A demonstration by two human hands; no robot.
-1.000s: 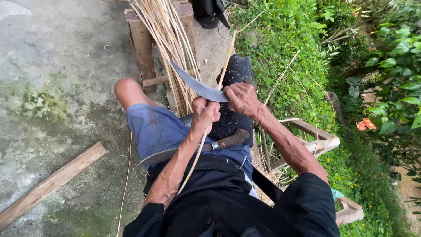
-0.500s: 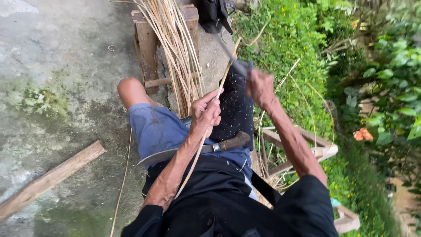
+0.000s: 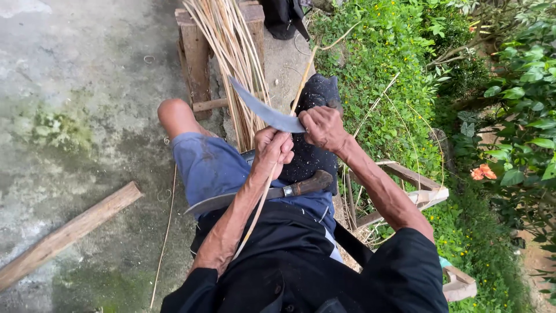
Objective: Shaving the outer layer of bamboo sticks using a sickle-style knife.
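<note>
Second knife rests across the lap, untouched. Left hand is closed on a thin cane strip; right hand is closed around the curved blade, edge touching the strip. Cane bundle leans beyond. Risk: blade slipping along the strip toward left-hand fingers.

The person wears a black top with short sleeves — the cloth ends above the elbows, leaving both forearms bare and sinewy. The left hand and the right hand are bare, with no gloves, rings or watch to be seen. Below the top come blue shorts, faded and creased, reaching just short of the knee — the one knee in view is bare.
</note>
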